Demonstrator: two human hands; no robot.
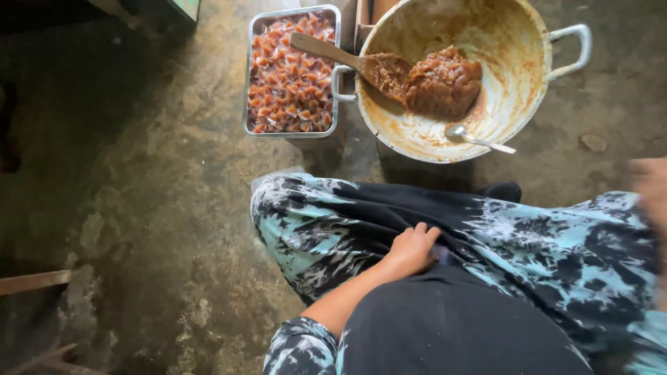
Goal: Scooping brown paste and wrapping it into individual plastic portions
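a seated person's left hand [411, 248] rests on the lap, lying on the blue-and-black patterned cloth [535, 236] that covers the legs, its fingers [425, 232] loosely curled and close together, holding nothing. the right hand [652, 187] shows only as a blur at the right edge of the frame, and whether its fingers are spread or closed cannot be told. ahead of the knees, on the rough concrete floor [160, 208], sits a wide two-handled metal pan [517, 83], smeared inside and holding a lump of thick brown paste [445, 83]. a wooden spatula [333, 52] lies with its blade in the paste and its handle reaching out over the pan's left rim. a small metal spoon [476, 137] rests on the pan's near inner wall. just beside the pan to the left, a rectangular metal tray [246, 76] is filled with small reddish-brown sweets [288, 83] in clear wrappers. both hands are well apart from the pan and tray.
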